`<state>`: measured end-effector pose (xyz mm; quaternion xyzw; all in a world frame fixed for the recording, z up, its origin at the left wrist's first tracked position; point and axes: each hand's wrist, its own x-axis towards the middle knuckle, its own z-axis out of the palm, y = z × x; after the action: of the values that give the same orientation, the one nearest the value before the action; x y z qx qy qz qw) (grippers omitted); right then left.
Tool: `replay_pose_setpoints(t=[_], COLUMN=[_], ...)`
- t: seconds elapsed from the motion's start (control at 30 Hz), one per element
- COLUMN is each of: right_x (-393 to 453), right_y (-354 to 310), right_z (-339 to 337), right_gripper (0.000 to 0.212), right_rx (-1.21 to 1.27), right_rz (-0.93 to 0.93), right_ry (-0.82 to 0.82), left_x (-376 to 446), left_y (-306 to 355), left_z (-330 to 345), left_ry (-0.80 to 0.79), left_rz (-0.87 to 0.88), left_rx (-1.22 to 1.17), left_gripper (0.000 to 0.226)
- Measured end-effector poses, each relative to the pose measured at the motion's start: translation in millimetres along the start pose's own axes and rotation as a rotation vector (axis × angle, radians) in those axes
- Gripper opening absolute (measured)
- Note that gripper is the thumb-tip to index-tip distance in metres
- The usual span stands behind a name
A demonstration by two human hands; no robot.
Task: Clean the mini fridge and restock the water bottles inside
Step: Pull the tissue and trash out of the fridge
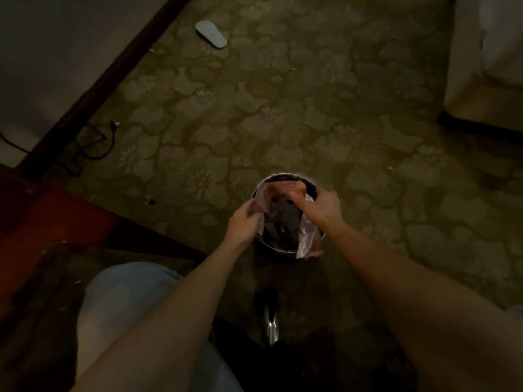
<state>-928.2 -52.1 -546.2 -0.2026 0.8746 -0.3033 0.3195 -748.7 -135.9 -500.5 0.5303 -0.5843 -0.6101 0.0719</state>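
Gripping bag (307, 236) rim | left hand (243, 223), right hand (322, 209) pinching | over bin (271, 250)

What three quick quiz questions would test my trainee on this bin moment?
1. True or false: both hands are at the round bin.
2. What does the left hand grip? A) a water bottle B) the pink bag edge C) the slipper
3. Fill in: the black cable lies on the carpet beside the ____.

Key: 1 true, the right hand grips the bag's other side. 2 B. 3 wall.
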Motion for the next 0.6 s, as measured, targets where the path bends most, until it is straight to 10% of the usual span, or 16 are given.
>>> replay_pose_setpoints(t=[0.13, 0.6], right_x=[-24, -127], right_y=[-21, -99], right_z=[-7, -41], right_gripper=[0.058, 0.041], right_rx=[-0.076, -0.460], right_rz=[-0.115, -0.558], right_ry=[0.058, 0.018], left_x=[-5, -112], left_y=[3, 51], left_z=[-16, -54], left_ry=[0.016, 0.153], left_rz=[-0.004, 0.332], left_rx=[-0.051, 0.648], left_gripper=[0.047, 0.047])
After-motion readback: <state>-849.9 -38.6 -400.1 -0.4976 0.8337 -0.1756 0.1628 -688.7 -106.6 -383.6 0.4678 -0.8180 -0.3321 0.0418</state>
